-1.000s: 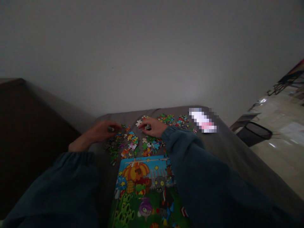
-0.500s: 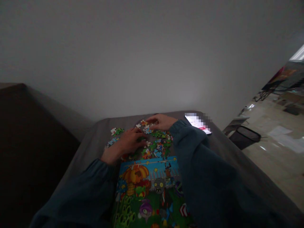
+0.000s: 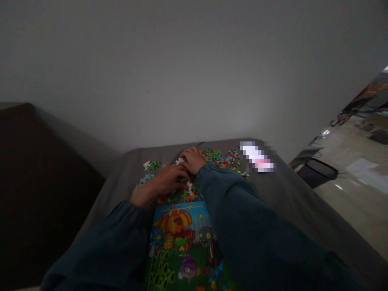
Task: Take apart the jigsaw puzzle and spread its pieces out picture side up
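My left hand (image 3: 169,180) rests over loose jigsaw pieces, fingers bent but apart, with nothing visibly held. A pale jigsaw piece (image 3: 189,186) lies just beside its fingertips. Close behind it, my right hand (image 3: 193,159) has its fingers curled downward and together; whatever is in them is hidden. Against those fingers lies a white jigsaw piece (image 3: 180,161). Below both hands is a flat colourful picture (image 3: 182,242) with a pumpkin house and cartoon figures, its right side covered by my right sleeve.
More jigsaw pieces (image 3: 227,158) are scattered at right, and a small group (image 3: 152,165) lies at left. A lit phone (image 3: 257,157) lies on the grey cloth-like surface (image 3: 113,184). A wall (image 3: 194,81) rises behind; a dark block (image 3: 36,182) stands at left.
My right hand has moved left, close to my left hand, uncovering pieces at the right. The right sleeve now covers more of the picture. My left hand has hardly moved.
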Demonstrator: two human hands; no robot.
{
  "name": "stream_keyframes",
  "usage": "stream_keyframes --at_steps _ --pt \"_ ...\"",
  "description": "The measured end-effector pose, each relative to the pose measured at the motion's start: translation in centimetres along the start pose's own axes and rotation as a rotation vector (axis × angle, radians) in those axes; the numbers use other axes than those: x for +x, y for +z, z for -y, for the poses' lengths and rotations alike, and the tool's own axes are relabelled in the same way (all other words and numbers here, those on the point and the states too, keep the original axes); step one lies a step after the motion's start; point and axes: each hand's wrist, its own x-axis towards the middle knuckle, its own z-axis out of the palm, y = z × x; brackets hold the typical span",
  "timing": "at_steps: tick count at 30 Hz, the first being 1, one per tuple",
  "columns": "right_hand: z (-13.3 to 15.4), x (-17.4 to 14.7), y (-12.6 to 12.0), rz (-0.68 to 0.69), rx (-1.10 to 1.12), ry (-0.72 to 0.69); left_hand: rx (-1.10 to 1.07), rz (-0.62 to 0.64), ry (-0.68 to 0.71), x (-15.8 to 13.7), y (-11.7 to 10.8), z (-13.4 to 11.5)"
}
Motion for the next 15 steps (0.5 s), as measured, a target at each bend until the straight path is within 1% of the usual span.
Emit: stream_keyframes --at_steps 3,6,10,12,14,15 --pt "-0.2 0.2 -0.9 -0.008 0.040 -0.019 -0.085 -0.031 -0.010 0.0 -0.2 0.1" --pt "-0.6 0.0 -2.6 -0.008 0.083 -0.041 -0.141 -0.095 -0.036 -0.2 -0.6 0.5" --pt "-1.2 -2.1 -4.6 -0.074 0.094 -0.100 -0.150 -0.228 -0.124 -0.6 -1.1 1.3" --pt "-1.6 -3.6 -4.9 -0.055 0.087 -0.191 -0.113 -0.317 -0.166 -0.7 -1.4 1.7" --pt "-2.0 -5.0 -4.7 0.017 0.091 -0.346 -0.060 -0.393 -0.180 -0.8 -1.5 1.9" --pt "-2.1 -5.4 -4.6 0.028 0.085 -0.394 -0.034 -0.414 -0.179 -0.8 -1.6 2.0"
